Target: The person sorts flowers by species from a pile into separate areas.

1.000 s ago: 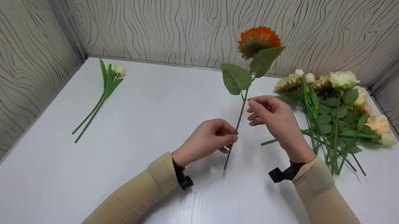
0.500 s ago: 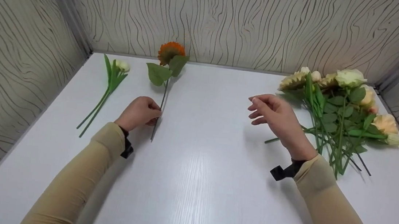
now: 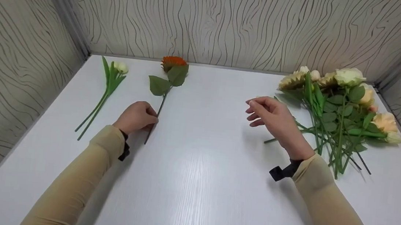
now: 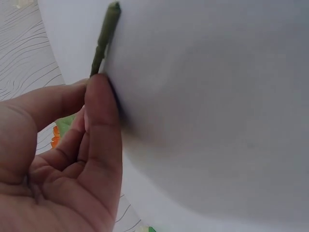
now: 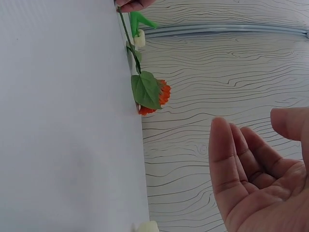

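My left hand (image 3: 136, 116) pinches the lower stem of an orange flower (image 3: 173, 64) between thumb and forefinger, low over the white table. Two broad green leaves (image 3: 159, 85) grow below its bloom, which lies toward the back wall. In the left wrist view, the cut end of the stem (image 4: 107, 34) sticks out past the fingertips. My right hand (image 3: 275, 121) hovers with relaxed fingers and holds nothing, left of a pile of flowers. The right wrist view shows the orange bloom (image 5: 164, 94) far off, beyond the loose fingers (image 5: 227, 150).
Left of the orange flower lie white tulips (image 3: 120, 67) with green stems. A heap of cream roses (image 3: 351, 77), peach blooms (image 3: 385, 122) and crossing stems covers the right side of the table (image 3: 193, 185). Patterned walls (image 3: 209, 21) enclose the back and sides.
My left hand has carried the orange flower from the middle to the left, beside the tulips, and lowered it toward the table. My right hand has stayed nearly in place.
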Motion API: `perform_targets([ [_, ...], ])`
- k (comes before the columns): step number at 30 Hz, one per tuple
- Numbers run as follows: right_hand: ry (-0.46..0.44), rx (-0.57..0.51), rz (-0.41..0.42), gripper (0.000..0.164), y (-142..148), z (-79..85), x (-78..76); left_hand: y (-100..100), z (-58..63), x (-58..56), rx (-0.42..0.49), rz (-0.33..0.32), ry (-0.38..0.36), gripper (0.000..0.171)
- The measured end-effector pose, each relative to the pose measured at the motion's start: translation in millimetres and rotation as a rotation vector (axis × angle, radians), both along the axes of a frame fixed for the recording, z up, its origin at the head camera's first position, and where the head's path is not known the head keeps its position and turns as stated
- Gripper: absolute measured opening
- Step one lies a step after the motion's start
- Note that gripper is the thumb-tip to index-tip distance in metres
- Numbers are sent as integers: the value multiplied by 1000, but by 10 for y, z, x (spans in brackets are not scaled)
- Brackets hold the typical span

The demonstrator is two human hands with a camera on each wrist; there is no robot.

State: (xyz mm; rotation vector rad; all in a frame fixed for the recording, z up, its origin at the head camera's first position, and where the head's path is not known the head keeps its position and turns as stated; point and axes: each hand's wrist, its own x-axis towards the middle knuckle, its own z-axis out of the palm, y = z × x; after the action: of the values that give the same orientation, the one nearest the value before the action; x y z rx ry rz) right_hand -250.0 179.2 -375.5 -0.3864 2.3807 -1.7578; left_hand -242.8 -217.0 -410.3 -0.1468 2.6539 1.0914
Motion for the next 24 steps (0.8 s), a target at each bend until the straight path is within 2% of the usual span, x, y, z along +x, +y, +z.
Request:
perform_targets([
  [4, 9, -3, 5, 44, -8, -14, -3, -34, 15, 1, -21, -11, -2, 23],
  [6, 7, -1, 5, 43, -6, -14, -4, -30, 48, 10, -47, -12, 23, 28],
  [9, 4, 16, -2, 44, 8, -6, -9, 36, 117, 28, -94, -24, 103, 37],
  [13, 6, 44, -23, 45, 68, 6, -23, 265, 195, 64, -142, -104, 234, 47],
  [15, 12, 61, -32, 47, 135, -2, -43, 427, 209, 88, -159, -163, 294, 50],
  [18, 10, 111, -59, 48, 303, -11, -79, 709, 212, 139, -196, -286, 384, 55],
  [24, -36, 334, -131, 51, 903, 3, -186, 1301, 218, 351, -310, -617, 615, 63],
])
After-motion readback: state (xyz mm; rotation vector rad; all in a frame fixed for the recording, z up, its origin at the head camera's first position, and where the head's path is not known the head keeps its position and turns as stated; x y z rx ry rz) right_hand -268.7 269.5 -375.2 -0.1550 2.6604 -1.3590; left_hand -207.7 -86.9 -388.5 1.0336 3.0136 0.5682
